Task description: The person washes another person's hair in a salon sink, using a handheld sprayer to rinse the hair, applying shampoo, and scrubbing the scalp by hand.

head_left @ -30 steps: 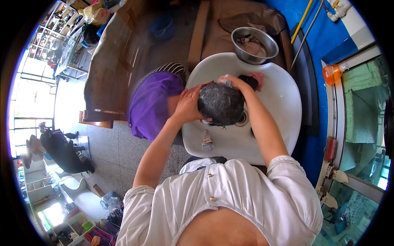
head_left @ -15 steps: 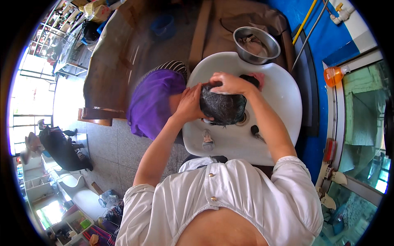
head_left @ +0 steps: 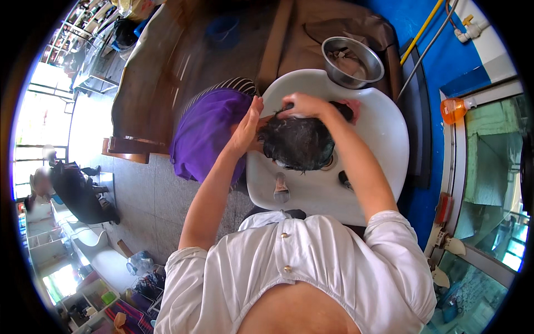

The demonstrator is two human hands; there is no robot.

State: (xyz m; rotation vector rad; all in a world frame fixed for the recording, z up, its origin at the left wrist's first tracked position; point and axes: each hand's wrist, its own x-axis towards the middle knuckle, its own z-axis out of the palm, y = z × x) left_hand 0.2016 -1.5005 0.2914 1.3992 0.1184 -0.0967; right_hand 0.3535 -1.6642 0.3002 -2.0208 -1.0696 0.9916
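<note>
A person in a purple top bends over a white shampoo basin, their wet, dark hair flecked with lather above the drain. My left hand is raised at the left side of their head, fingers extended and holding nothing. At the top of the head, my right hand has its fingers curled into the hair. A metal faucet stands at the basin's near side. A dark object, perhaps a shower head, is partly hidden by my right forearm, and pink cloth shows behind my wrist.
A steel bowl with cloth sits behind the basin. An orange pump bottle stands by the window frame on the right, below pipes. A brown padded bench is at the left, a blue bucket farther back, dark chairs at far left.
My left hand has lifted from the side of the head and shifted up and left. My right hand has moved up and left across the crown. The hair looks more tousled.
</note>
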